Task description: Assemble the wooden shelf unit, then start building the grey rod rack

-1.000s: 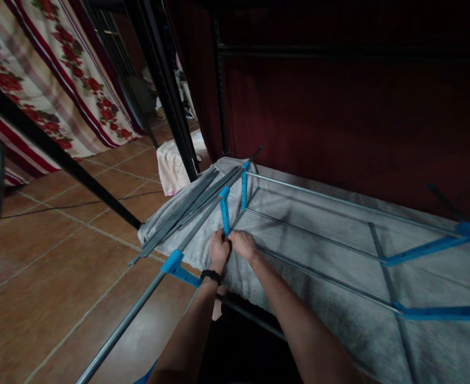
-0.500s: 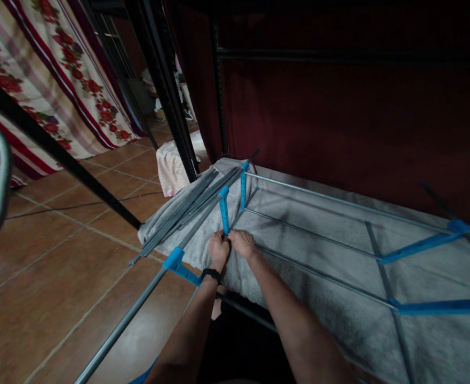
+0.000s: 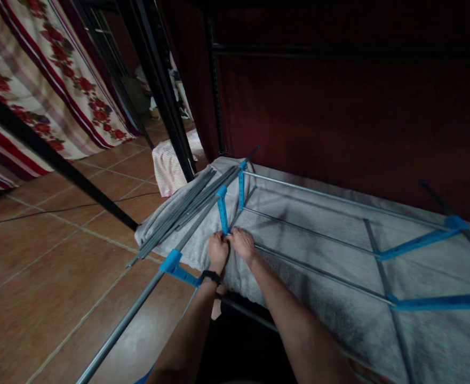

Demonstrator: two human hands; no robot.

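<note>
My left hand (image 3: 217, 250), with a black band on its wrist, is closed at the lower end of an upright blue plastic connector (image 3: 222, 212). Right beside it, my right hand (image 3: 241, 244) has its fingers pinched at the same joint, where a grey metal tube (image 3: 323, 272) runs off to the right from under it. The fingertips hide the joint itself. Behind it stands another blue connector (image 3: 241, 190), joined to long thin tubes. In front of my left wrist, a third blue connector (image 3: 171, 261) sits on a thicker tube.
Several loose grey tubes (image 3: 178, 218) lie in a bundle on the grey blanket (image 3: 310, 213). Blue connectors (image 3: 438, 303) link the tubes at the right. A black metal post (image 3: 162, 90) and a slanted black bar (image 3: 70, 170) stand at the left, above the tiled floor (image 3: 58, 277).
The view has shifted slightly, so the scene sits a little further left. Both hands stay at the lower joint of the blue connector, with only slight finger movement.
</note>
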